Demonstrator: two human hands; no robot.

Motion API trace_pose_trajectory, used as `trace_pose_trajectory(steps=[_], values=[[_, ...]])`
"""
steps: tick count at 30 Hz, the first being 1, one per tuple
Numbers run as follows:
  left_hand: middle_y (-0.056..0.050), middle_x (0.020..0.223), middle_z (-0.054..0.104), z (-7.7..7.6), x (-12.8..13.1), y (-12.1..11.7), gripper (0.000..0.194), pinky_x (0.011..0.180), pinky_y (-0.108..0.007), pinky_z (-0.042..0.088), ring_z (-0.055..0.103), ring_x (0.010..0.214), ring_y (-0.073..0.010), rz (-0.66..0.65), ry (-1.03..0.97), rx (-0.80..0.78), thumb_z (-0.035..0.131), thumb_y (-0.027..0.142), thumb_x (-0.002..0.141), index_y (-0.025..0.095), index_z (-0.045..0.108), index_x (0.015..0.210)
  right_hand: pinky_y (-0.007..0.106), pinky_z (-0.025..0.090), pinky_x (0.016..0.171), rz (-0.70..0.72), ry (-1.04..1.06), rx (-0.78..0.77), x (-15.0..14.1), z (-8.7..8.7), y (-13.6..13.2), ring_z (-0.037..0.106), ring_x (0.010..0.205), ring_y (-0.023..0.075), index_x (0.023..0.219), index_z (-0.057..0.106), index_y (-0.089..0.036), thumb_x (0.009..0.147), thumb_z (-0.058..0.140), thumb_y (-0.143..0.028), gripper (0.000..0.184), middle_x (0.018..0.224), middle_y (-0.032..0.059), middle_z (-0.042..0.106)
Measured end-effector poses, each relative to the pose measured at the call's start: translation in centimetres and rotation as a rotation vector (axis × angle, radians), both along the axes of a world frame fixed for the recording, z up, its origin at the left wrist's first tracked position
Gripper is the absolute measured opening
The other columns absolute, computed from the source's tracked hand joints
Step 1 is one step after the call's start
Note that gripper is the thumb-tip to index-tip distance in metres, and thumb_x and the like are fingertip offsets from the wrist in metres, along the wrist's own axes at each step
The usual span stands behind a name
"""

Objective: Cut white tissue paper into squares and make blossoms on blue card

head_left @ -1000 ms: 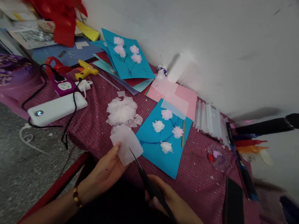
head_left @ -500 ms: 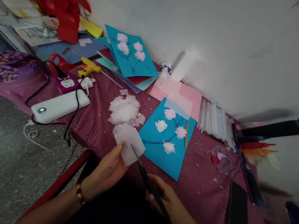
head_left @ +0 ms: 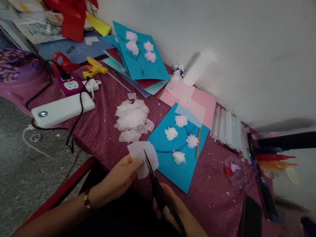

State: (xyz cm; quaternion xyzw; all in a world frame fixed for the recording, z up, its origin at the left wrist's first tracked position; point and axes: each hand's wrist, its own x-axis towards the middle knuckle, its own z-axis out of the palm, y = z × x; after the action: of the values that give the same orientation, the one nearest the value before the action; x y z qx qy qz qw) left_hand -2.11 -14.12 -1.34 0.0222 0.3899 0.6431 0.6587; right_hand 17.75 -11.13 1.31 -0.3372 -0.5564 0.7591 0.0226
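Observation:
Between thumb and fingers, my left hand (head_left: 125,174) pinches a thin white sheet of tissue paper (head_left: 148,154) near the table's front edge. My right hand (head_left: 172,208) is wrapped round the black handles of a pair of scissors (head_left: 154,183). The dark blades point up and left, lying across the sheet; whether they are cutting it I cannot tell. Just beyond the sheet is a heap of white tissue pieces (head_left: 132,116). To its right lies a blue card (head_left: 166,169) with white and pale pink paper flowers (head_left: 178,157) and dark painted stems.
At the left are a white power bank (head_left: 62,110), a purple socket block (head_left: 71,85) and a yellow glue gun (head_left: 95,68). Flowered blue cards (head_left: 152,69) lean at the back. Clear glue sticks (head_left: 228,125) and a dark phone (head_left: 252,230) lie at the right.
The sheet has moved a little right, and my left thumb now presses on top of it. The scissors have turned slightly, with their tip further right and higher on the sheet.

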Motion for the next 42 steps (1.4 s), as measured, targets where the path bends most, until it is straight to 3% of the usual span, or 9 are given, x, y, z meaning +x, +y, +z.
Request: trace_pose_trajectory(steps=[9,19,22,28,36,39,42], values=[[-0.005,0.086,0.074,-0.5,0.6,-0.3,0.020,0.070,-0.027,0.047,0.066,0.075,-0.0188,-0.089,0.041,0.011,0.069,0.019,0.077,0.018,0.072,0.097,0.027,0.032,0.059,-0.070,-0.002,0.031,-0.8,-0.2,-0.2,0.042,0.066,0.0120,0.119,0.047,-0.020,0.080,0.056,-0.064,0.060,0.082,0.0009,0.049],[-0.006,0.083,0.074,0.1,0.8,-0.1,0.022,0.073,-0.030,0.049,0.067,0.079,-0.0209,-0.087,0.001,-0.007,0.070,0.020,0.075,0.018,0.072,0.097,0.022,0.028,0.046,-0.164,-0.089,-0.002,-1.1,-1.0,-1.0,0.040,0.049,0.0066,0.118,0.048,-0.020,0.082,0.056,-0.062,0.056,0.074,-0.0026,0.050],[-0.007,0.085,0.074,-0.1,0.8,-0.1,0.023,0.075,-0.029,0.049,0.067,0.082,-0.0208,-0.086,-0.004,0.007,0.070,0.020,0.076,0.017,0.072,0.098,0.022,0.027,0.045,-0.140,-0.076,0.005,-1.0,-1.1,-0.9,0.040,0.048,0.0068,0.120,0.045,-0.019,0.082,0.053,-0.064,0.060,0.075,-0.0019,0.051],[-0.008,0.091,0.074,-0.7,0.7,-0.1,0.022,0.073,-0.029,0.049,0.067,0.081,-0.0205,-0.142,0.014,-0.006,0.069,0.020,0.077,0.016,0.071,0.098,0.026,0.035,0.058,-0.033,0.014,0.068,-1.0,-0.2,0.0,0.047,0.065,0.0120,0.109,0.048,-0.019,0.086,0.044,-0.065,0.052,0.081,0.0017,0.053],[-0.010,0.100,0.073,-0.4,0.7,-0.3,0.024,0.084,-0.033,0.047,0.066,0.092,-0.0230,-0.172,0.013,0.003,0.069,0.020,0.076,0.015,0.069,0.100,0.022,0.029,0.049,-0.114,0.010,0.096,-1.9,-0.4,0.0,0.041,0.052,0.0085,0.094,0.051,-0.018,0.086,0.045,-0.065,0.049,0.068,-0.0018,0.049],[-0.008,0.095,0.073,-0.3,0.4,-0.6,0.025,0.082,-0.033,0.049,0.067,0.085,-0.0206,-0.142,0.027,-0.002,0.069,0.019,0.076,0.016,0.065,0.101,0.021,0.025,0.043,-0.173,-0.013,0.065,-2.1,-0.7,-0.3,0.036,0.044,0.0061,0.095,0.050,-0.018,0.085,0.046,-0.065,0.048,0.063,-0.0041,0.047],[-0.007,0.085,0.073,-0.3,-0.9,-0.9,0.016,0.077,-0.031,0.052,0.068,0.075,-0.0180,-0.154,0.097,-0.043,0.070,0.021,0.076,0.016,0.061,0.088,0.021,0.023,0.040,-0.195,-0.024,0.040,-1.8,-0.7,-0.2,0.033,0.040,0.0053,0.093,0.050,-0.017,0.087,0.044,-0.064,0.047,0.061,-0.0048,0.047]])
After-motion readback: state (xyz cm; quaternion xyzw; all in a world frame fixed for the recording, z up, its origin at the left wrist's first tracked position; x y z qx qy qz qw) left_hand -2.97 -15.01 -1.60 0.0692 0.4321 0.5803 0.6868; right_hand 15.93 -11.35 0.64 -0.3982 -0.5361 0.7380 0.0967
